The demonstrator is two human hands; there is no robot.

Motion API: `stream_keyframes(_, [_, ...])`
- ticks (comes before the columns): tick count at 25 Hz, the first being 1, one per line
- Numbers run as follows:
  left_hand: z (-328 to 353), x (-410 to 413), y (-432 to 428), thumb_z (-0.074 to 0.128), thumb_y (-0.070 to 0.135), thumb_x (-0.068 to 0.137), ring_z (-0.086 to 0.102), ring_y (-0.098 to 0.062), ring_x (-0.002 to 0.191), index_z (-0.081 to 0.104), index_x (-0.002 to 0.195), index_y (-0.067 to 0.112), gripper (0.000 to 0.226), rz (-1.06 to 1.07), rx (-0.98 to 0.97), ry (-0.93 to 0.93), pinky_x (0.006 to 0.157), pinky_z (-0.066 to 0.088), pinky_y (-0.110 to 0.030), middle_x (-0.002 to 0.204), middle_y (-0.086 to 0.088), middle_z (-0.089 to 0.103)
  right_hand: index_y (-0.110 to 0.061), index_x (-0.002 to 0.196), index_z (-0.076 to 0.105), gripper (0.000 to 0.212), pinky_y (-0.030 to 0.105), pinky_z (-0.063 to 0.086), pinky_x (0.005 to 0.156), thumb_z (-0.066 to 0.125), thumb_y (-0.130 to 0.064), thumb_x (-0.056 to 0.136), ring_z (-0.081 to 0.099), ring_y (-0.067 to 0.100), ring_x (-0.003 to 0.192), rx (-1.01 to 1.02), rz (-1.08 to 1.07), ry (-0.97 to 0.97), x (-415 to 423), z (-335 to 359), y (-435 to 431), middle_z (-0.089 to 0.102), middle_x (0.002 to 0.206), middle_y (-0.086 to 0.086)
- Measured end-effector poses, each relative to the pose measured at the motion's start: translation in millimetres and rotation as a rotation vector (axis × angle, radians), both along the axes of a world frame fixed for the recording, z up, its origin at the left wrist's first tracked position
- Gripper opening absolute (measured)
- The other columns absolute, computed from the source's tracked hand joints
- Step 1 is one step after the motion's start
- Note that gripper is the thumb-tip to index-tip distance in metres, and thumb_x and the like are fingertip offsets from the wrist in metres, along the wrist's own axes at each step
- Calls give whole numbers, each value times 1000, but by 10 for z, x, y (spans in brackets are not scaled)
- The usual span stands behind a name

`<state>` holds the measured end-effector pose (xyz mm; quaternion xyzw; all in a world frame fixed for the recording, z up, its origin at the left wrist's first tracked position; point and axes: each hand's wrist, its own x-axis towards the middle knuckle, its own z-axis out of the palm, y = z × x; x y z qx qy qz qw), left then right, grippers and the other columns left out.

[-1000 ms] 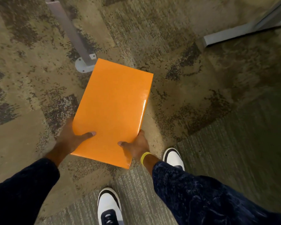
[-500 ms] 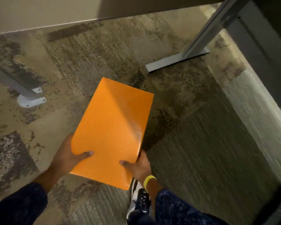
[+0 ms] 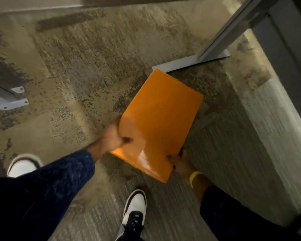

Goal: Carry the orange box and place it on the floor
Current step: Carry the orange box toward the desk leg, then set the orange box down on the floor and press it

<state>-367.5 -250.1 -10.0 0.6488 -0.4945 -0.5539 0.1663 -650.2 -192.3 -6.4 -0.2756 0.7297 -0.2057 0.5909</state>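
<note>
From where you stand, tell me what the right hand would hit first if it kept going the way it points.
Probably the grey desk foot beyond the box that the right hand holds; the box's far corner would meet it first, though depth is unclear.

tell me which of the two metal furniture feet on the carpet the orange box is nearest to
The flat grey rectangular foot at upper right: the far corner of the glossy orange box nearly overlaps it in view. The rounded, screwed-down foot sits far off at the left edge.

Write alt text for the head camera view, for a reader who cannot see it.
Seen from above, a person's left hand and right hand grip the near end of a glossy orange box held over mottled carpet. A grey metal desk foot lies just past the box's far corner, and two white-toed shoes show below; the picture is motion-blurred.
</note>
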Motion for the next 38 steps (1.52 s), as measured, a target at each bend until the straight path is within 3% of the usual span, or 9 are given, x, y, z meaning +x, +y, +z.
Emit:
stream_keyframes(3, [-129, -188, -520, 87, 9, 68, 50, -28, 126, 37, 144, 9, 92, -95, -34, -5, 99, 40, -32, 140, -14, 53, -19, 155, 17, 142, 60, 51, 93, 95, -54, 41, 58, 36, 119, 34, -71, -38, -100, -179, -261, 52, 144, 12])
stream_keyframes(6, [-336, -303, -988, 84, 12, 72, 46, -24, 129, 34, 148, 14, 91, -234, -102, -17, 105, 39, -40, 145, -11, 49, -19, 146, 35, 89, 48, 54, 80, 86, -29, 73, 60, 34, 117, -10, -143, -25, -233, -417, -536, 57, 137, 8])
stream_keyframes(10, [-532, -466, -1464, 83, 17, 75, 46, -33, 133, 27, 152, 18, 95, -354, -109, -42, 99, 42, -43, 149, -11, 46, -21, 144, 41, 79, 42, 56, 79, 82, -22, 77, 61, 29, 117, -30, -213, -63, -320, -656, -777, 60, 136, 5])
stream_keyframes(14, [-570, -547, -1892, 74, 10, 83, 43, -36, 135, 23, 154, 24, 89, -483, -121, -86, 92, 44, -44, 153, -13, 39, -18, 142, 44, 90, 55, 52, 94, 86, -29, 64, 60, 31, 121, 5, -300, -87, -337, -745, -968, 60, 136, 8])
stream_keyframes(17, [-618, -570, -2126, 73, 8, 84, 40, -38, 138, 20, 156, 29, 92, -532, -130, -176, 83, 43, -36, 159, -13, 30, -15, 140, 46, 77, 50, 55, 87, 83, -23, 73, 63, 28, 114, 9, -340, -89, -302, -838, -1090, 63, 130, 7])
stream_keyframes(20, [-665, -573, -2211, 73, 7, 84, 37, -38, 140, 19, 156, 23, 91, -570, -153, -162, 94, 44, -42, 159, -14, 30, -14, 138, 46, 72, 43, 58, 79, 83, -20, 77, 65, 25, 109, -4, -382, -75, -273, -946, -1159, 66, 126, 6])
stream_keyframes(28, [-784, -524, -2165, 68, 8, 86, 42, -36, 135, 24, 154, 18, 81, -562, -250, -143, 89, 37, -35, 153, -14, 39, -28, 115, 65, 86, 52, 52, 98, 92, -59, 39, 67, 24, 109, -24, -280, 99, -298, -1177, -1162, 73, 117, -1])
stream_keyframes(31, [-819, -496, -2145, 70, 18, 87, 39, -37, 138, 22, 154, 15, 83, -627, -280, -187, 101, 40, -43, 156, -14, 34, -21, 134, 50, 112, 57, 49, 100, 91, -64, 39, 62, 30, 117, -24, -294, 176, -244, -1141, -1181, 65, 130, 5])
stream_keyframes(38, [-747, -296, -2030, 47, 70, 86, 16, -37, 150, 3, 157, 17, 99, -922, -455, -518, 117, 21, -56, 167, -14, 5, -15, 157, 5, 114, 53, 32, 115, 77, -49, 76, 22, 34, 148, -149, -71, 561, 115, -707, -1122, 13, 165, 13])
